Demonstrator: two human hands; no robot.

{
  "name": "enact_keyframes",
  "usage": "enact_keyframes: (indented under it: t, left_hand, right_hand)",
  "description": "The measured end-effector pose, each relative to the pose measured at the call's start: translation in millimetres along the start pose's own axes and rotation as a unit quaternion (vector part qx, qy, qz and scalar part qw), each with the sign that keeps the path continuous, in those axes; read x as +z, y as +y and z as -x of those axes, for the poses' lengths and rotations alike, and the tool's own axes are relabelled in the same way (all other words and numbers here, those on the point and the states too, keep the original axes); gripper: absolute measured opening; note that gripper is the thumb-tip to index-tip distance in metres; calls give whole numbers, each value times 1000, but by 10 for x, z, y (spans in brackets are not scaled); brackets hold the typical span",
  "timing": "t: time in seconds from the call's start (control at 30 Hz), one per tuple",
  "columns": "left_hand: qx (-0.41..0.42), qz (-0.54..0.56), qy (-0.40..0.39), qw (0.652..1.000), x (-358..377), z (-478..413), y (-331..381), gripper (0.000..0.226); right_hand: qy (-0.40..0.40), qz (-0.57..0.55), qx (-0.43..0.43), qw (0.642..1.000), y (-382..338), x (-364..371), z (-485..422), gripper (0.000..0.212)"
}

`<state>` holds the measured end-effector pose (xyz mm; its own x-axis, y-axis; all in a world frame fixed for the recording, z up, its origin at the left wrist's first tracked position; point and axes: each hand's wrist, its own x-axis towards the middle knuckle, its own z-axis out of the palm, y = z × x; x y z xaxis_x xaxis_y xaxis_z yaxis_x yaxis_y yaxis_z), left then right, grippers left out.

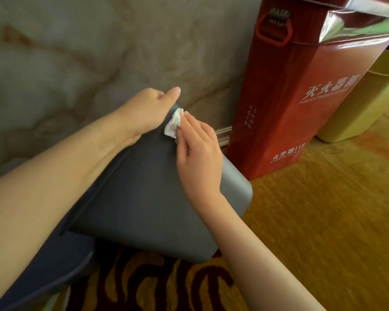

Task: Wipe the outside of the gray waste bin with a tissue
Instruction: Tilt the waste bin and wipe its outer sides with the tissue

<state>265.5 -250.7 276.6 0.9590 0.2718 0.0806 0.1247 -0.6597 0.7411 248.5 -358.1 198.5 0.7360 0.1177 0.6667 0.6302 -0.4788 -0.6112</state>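
The gray waste bin lies tilted on its side over the patterned carpet, its broad outer wall facing up. My left hand grips the bin's far upper edge, thumb sticking out over the rim. My right hand rests flat on the bin's wall near that same edge, its fingertips pressing a crumpled white tissue against the gray surface. The tissue sits just beside my left hand.
A tall red fire extinguisher box stands right of the bin against the marble wall. A yellow waste bin stands behind it at the far right. Orange and dark red patterned carpet covers the floor.
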Motion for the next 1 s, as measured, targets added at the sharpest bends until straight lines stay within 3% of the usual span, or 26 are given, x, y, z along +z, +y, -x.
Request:
enact_keyframes:
  t: [0.07,0.23,0.47,0.57,0.7,0.8,0.87,1.0]
  left_hand:
    - [38,-26,23,999,52,23,-5,54]
    - [53,-10,38,998,-85,138,-170,49]
    - [117,10,64,991,-212,322,-361,40]
    - [151,42,64,986,-234,414,-468,40]
    - [114,119,-23,986,-305,452,-651,45]
    - [65,192,-98,974,-371,467,-681,35]
    - [25,243,-95,965,-395,430,-668,28]
    - [-81,292,-86,949,-451,350,-629,38]
  right_hand:
    - [-5,6,40,999,135,-82,-16,23]
    - [-59,5,283,957,783,-381,282,30]
    - [-89,25,360,929,1166,-567,683,23]
    - [-29,48,333,941,1090,-575,620,23]
    - [40,5,234,971,563,-423,278,23]
    - [6,-91,127,988,32,-133,-41,17]
    - [-56,-92,64,992,-224,32,-180,21]
    - [-109,-90,34,989,-408,150,-111,26]
